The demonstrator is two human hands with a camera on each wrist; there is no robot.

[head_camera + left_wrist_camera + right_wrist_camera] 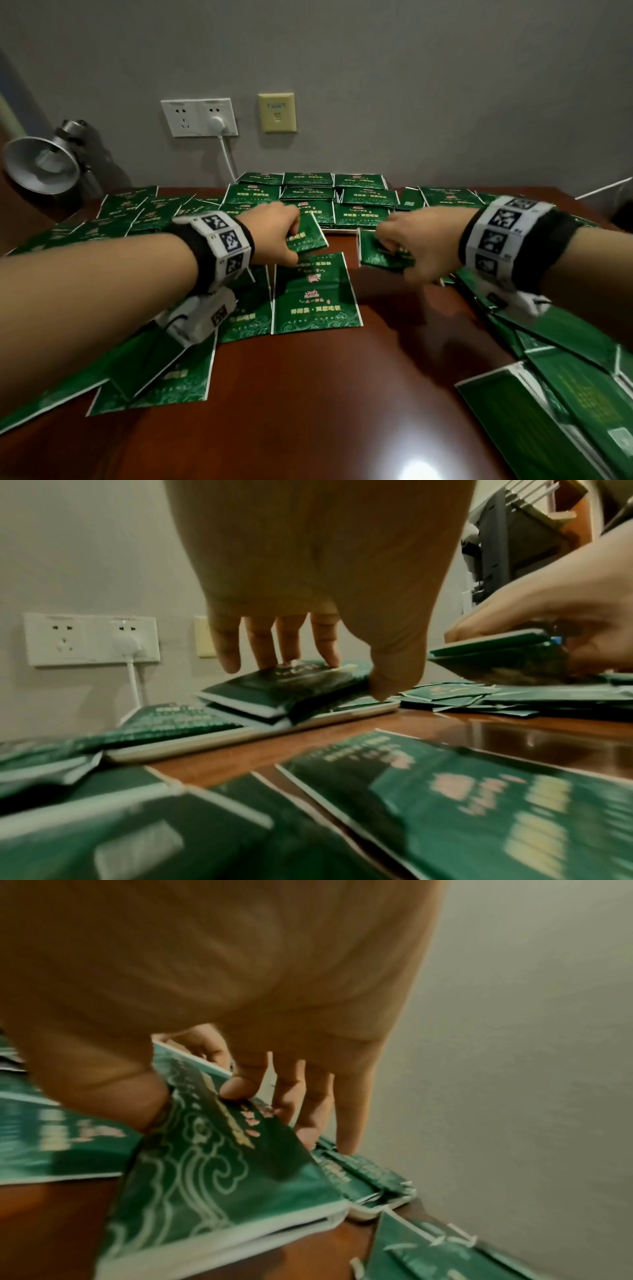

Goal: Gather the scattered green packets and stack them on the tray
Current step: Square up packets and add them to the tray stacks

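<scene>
Many green foil packets lie scattered over a dark wooden table. At the back stands a white tray [342, 232] [342, 715] [373, 1210] with rows of packets stacked on it. My left hand [291, 236] [342, 674] pinches one green packet [310, 236] [284, 685] over the tray's front rows, fingers on top and thumb at its edge. My right hand [394, 246] [548, 631] [195, 1102] grips a small stack of packets [380, 255] [212, 1164], tilted, just above the table in front of the tray. A loose packet [315, 298] lies flat below the hands.
Heaps of loose packets cover the table's left side [164, 370] and right side [565, 377]. Bare wood [308, 394] shows in the near middle. A metal lamp [41, 164] stands at the far left. A wall socket with a white plug [200, 118] is behind the tray.
</scene>
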